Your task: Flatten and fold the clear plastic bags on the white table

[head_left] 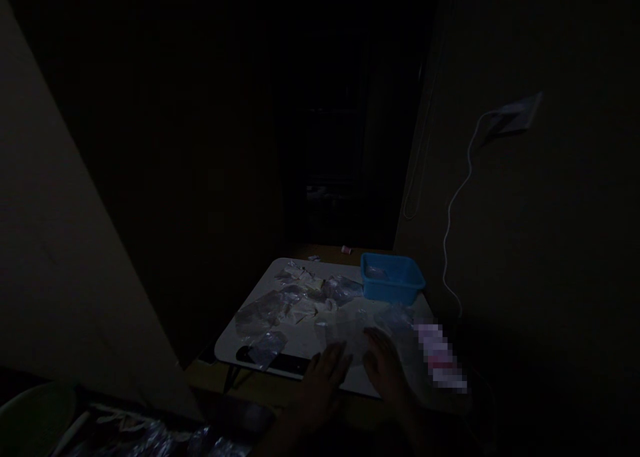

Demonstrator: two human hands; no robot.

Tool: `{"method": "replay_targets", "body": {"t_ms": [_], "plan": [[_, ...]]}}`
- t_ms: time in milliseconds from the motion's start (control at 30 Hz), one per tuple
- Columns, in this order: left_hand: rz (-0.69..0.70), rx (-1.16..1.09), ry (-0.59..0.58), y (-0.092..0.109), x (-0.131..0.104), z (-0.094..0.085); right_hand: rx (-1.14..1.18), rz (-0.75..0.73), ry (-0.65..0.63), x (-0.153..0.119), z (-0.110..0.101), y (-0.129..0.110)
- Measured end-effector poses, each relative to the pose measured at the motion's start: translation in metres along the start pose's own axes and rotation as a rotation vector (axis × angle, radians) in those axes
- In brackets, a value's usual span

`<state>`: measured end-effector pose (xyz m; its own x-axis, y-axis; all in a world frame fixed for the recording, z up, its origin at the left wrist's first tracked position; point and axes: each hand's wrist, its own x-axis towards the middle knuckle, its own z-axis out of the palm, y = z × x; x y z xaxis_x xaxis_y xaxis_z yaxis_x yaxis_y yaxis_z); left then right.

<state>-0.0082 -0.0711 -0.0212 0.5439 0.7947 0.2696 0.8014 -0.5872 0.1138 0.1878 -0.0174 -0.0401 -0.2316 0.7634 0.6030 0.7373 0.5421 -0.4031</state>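
Observation:
A low white table (295, 340) stands in dim light, strewn with crumpled clear plastic bags (260, 312). My left hand (327, 370) is over the table's front edge, fingers spread, holding nothing that I can see. To its right, my right hand (383, 360) rests on or just above a flat clear plastic sheet (345, 330), its fingers apart. Pale crumpled pieces (303, 309) lie among the bags in the middle. At the back right corner sits a blue basin (393, 278) with something clear inside.
A white cable (447, 230) hangs from a wall socket (515, 114) on the right. A blurred-out pinkish item (440, 357) is at the table's right edge. Shiny plastic (155, 438) and a green basin (37, 417) are at the lower left. A pale wall edge (75, 244) stands left.

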Motion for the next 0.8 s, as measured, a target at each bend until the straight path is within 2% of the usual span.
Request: {"method": "replay_targets", "body": {"t_ms": [67, 133, 233, 367, 467, 533, 667, 800], "plan": [[-0.019, -0.016, 0.065, 0.0, -0.004, -0.002, -0.07, -0.118, -0.115, -0.005, -0.008, -0.013], [-0.017, -0.027, 0.094, -0.001, -0.007, -0.004, -0.118, -0.172, -0.208, -0.012, -0.014, -0.024], [-0.002, -0.018, 0.11, -0.001, -0.011, -0.004, -0.157, -0.164, -0.291, -0.02, -0.019, -0.034], [-0.008, 0.015, 0.187, 0.0, -0.01, 0.007, -0.152, -0.165, -0.362, -0.027, -0.015, -0.045], [0.022, 0.028, 0.22, 0.0, -0.006, 0.014, -0.146, -0.158, -0.347, -0.03, -0.008, -0.055], [0.023, 0.031, 0.221, -0.001, -0.004, 0.013, -0.149, -0.13, -0.298, -0.03, -0.003, -0.06], [-0.006, 0.003, 0.212, -0.003, -0.002, -0.002, -0.177, -0.038, -0.207, -0.024, 0.001, -0.064], [-0.012, 0.019, 0.157, -0.012, -0.005, -0.012, -0.192, 0.006, -0.177, -0.019, -0.004, -0.061]]}}
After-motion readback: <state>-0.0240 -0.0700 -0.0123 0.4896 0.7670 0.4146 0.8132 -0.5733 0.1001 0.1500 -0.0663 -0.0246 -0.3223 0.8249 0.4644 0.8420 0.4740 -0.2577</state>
